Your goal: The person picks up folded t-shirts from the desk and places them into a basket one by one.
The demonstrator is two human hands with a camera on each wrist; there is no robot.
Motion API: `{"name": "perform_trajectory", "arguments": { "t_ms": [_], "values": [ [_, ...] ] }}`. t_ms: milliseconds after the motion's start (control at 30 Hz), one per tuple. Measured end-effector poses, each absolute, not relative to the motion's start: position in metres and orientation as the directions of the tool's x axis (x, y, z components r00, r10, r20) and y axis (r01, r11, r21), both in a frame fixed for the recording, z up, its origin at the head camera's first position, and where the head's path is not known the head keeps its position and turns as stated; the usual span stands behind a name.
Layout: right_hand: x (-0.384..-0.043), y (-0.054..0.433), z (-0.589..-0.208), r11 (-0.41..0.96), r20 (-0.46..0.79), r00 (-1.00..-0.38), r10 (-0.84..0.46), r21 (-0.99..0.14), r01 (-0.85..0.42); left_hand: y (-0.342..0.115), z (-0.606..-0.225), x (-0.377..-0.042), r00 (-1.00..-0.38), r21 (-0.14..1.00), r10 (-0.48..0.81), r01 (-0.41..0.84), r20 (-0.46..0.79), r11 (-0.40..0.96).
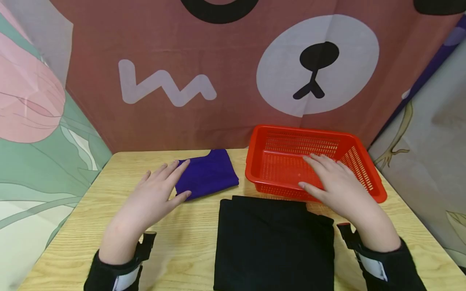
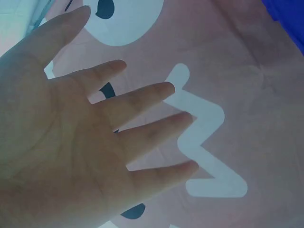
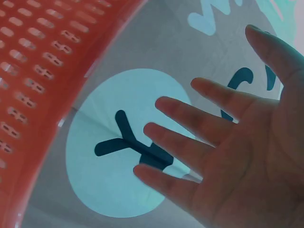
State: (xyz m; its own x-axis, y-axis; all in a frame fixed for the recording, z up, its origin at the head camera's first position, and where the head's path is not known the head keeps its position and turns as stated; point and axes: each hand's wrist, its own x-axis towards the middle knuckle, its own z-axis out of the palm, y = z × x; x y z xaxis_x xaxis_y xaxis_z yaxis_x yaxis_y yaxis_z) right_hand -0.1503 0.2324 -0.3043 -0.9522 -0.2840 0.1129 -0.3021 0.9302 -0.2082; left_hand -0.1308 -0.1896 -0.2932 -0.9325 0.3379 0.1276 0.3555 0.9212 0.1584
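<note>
My left hand [image 1: 154, 196] hovers with its fingers spread at the left edge of a folded purple-blue cloth [image 1: 209, 174], overlapping it in the head view. In the left wrist view that hand's bare palm [image 2: 80, 137] shows, and a corner of blue cloth [image 2: 290, 19] enters at the top right. My right hand [image 1: 336, 186] is held over the front right of a red plastic basket [image 1: 276, 165], fingers extended. Nothing lies against its palm [image 3: 232, 152] in the right wrist view. A folded black cloth [image 1: 274, 246] lies between the two forearms, in front of the basket.
The light wooden table [image 1: 182, 250] carries all of these. Behind it hangs a brown curtain [image 1: 233, 81] with a bear face print. Patterned fabric [image 1: 36, 169] borders the left side, and pale printed fabric [image 1: 429, 161] the right. Both wrists wear black bands.
</note>
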Motion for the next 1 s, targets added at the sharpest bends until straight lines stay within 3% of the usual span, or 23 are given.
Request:
{"name": "perform_trajectory", "arguments": {
  "t_ms": [433, 733, 1000],
  "values": [
    [-0.136, 0.217, -0.297, 0.896, 0.199, -0.916, -0.349, -0.216, -0.388, -0.167, -0.317, -0.143, -0.858, 0.115, 0.476, 0.502, 0.194, 0.857],
    [-0.136, 0.197, -0.315, 0.833, 0.245, -0.843, -0.479, -0.177, -0.525, -0.147, -0.335, -0.157, -0.874, 0.17, 0.486, 0.483, 0.029, 0.859],
    [-0.135, 0.196, -0.332, 0.825, 0.197, -0.829, -0.523, -0.128, -0.551, -0.134, -0.344, -0.165, -0.856, 0.185, 0.515, 0.501, -0.037, 0.845]
  ]
}}
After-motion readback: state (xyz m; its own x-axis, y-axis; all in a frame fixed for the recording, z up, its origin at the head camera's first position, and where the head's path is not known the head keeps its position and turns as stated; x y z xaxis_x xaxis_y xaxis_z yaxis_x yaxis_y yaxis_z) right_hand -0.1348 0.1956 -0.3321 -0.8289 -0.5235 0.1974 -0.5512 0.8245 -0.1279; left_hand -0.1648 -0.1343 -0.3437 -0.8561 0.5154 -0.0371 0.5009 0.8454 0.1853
